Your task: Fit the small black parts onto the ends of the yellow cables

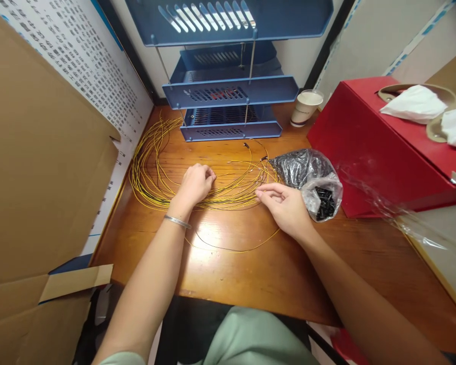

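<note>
A large loose coil of thin yellow and dark wires (148,177) lies across the wooden table. My left hand (198,181), with a silver bangle at the wrist, is over the near middle of the coil, its thumb and fingers pinched together; what lies between them is too small to name. At the coil's right end is my right hand (279,200), thumb and index fingertip closed at the wires; any strand between them is too fine to make out. Small black connectors (246,145) sit on wire ends beyond it. A clear plastic bag (304,170) of small black parts rests beside my right hand.
Blue stacked trays (231,133) stand at the back, with a paper cup (306,107) to their right. A red box (380,152) bearing tape rolls and white tissue is at the right. Cardboard (41,152) borders the left side.
</note>
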The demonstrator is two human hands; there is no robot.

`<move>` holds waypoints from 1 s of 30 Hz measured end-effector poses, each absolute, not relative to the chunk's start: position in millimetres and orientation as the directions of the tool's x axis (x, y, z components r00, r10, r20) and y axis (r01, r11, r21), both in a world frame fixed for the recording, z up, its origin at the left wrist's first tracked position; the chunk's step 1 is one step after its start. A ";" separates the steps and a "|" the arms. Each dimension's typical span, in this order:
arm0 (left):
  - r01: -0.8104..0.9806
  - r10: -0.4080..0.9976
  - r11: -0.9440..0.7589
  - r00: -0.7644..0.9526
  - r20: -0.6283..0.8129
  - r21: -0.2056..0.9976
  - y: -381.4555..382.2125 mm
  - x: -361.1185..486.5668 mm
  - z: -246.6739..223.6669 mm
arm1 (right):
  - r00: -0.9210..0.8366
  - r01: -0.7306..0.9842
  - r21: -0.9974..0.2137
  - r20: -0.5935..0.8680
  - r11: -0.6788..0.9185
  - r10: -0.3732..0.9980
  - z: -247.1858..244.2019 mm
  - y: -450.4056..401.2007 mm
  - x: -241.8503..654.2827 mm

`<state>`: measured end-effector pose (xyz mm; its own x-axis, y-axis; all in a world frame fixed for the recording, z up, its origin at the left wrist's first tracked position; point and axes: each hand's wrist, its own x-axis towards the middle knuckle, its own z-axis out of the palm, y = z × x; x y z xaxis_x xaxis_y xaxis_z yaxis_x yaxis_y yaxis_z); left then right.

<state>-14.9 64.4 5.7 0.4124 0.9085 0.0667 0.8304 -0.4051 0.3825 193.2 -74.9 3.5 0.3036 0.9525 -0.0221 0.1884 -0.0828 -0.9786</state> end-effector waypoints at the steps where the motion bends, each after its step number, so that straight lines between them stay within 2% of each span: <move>1: 0.829 0.907 -0.410 0.416 0.069 0.381 64.9 -16.1 5.0 | 0.296 0.197 -0.977 -0.024 -0.086 0.955 4.3 -75.2 193.0; 5: 0.820 0.900 -0.429 0.425 0.098 0.380 63.3 -16.3 4.2 | 0.282 0.226 -0.970 -0.028 -0.095 0.959 9.3 -77.3 189.4; 7: 0.786 0.897 -0.433 0.424 0.125 0.442 58.5 -10.8 6.7 | 0.294 0.190 -0.977 -0.033 -0.093 0.955 10.4 -78.2 185.8; 11: 0.507 0.879 -0.398 0.451 0.158 0.764 38.1 12.8 14.9 | 0.316 0.071 -0.995 -0.039 -0.064 0.948 8.2 -78.1 178.5; 14: 0.275 0.848 -0.345 0.501 0.172 0.898 18.8 32.4 17.8 | 0.359 0.027 -0.999 -0.025 -0.037 0.933 6.8 -76.9 176.2; 17: 0.171 0.836 -0.334 0.507 0.207 0.927 5.2 42.1 15.3 | 0.415 0.025 -0.999 0.041 0.034 0.909 8.3 -76.5 175.6; 20: 0.166 0.846 -0.343 0.482 0.228 0.924 0.0 41.9 9.7 | 0.454 0.062 -0.994 0.104 0.085 0.885 11.4 -77.6 174.0; 30: 0.146 0.844 -0.371 0.465 0.268 0.917 -10.6 46.6 2.1 | 0.500 0.138 -0.983 0.175 0.122 0.848 11.7 -76.7 178.6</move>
